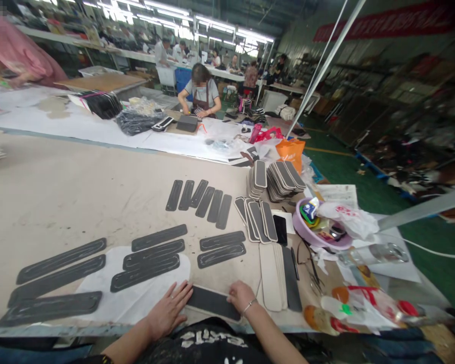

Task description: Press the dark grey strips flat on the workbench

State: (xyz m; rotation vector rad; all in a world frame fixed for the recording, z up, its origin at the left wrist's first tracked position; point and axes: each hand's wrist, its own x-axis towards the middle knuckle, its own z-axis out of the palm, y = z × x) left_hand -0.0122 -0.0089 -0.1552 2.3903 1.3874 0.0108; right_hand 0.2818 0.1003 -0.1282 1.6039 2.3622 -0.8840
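A dark, rounded strip (212,302) lies flat at the table's near edge between my two hands. My left hand (169,309) rests flat with its fingers spread, the fingertips touching the strip's left end and a white sheet (136,298). At the strip's right end, my right hand (241,295) has its fingers curled down over the end; a bracelet shows at the wrist. Several similar dark strips (151,263) lie in rows on the beige table (60,197) in front of me.
Stacks of strips (282,179) stand at the back right, pale strips (270,275) beside my right hand. A phone (280,228), a purple bowl (318,235), scissors and clutter fill the right side. A seated person (200,96) works at a far table.
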